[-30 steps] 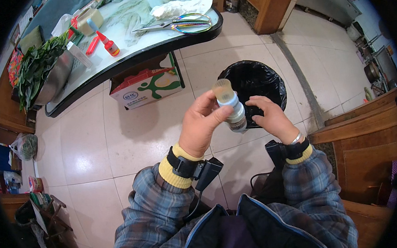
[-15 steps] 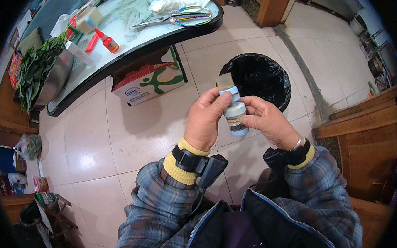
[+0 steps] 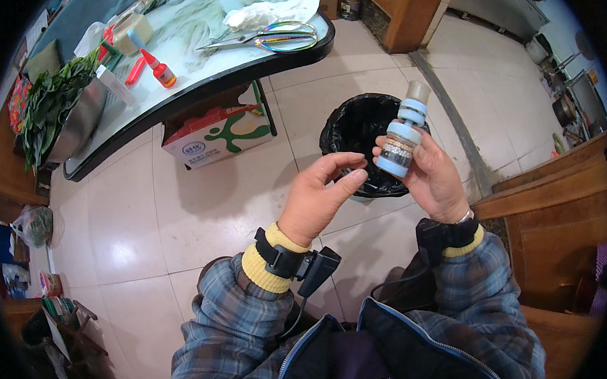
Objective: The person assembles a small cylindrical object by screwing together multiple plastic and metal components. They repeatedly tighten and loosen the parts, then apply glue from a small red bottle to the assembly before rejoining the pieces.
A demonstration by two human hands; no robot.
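Gripping a small bottle [image 3: 402,136] with pale blue bands, the right hand [image 3: 435,178] sits right of centre in the frame, its fingers [image 3: 424,145] wrapped around the lower half so the capped top tilts toward the upper right. The left hand [image 3: 321,200] hovers just beside it, at centre, holding nothing, fingers [image 3: 343,165] loosely curled with thumb and forefinger apart. Behind both hands, on the tiled floor [image 3: 197,218], stands a bin [image 3: 352,126] lined with a black bag. A bench [image 3: 206,79] curves across the upper left, carrying scissors [image 3: 271,38], a red-capped tube [image 3: 156,68] and leafy greens [image 3: 44,104]. Under it lies a cardboard box [image 3: 220,132].
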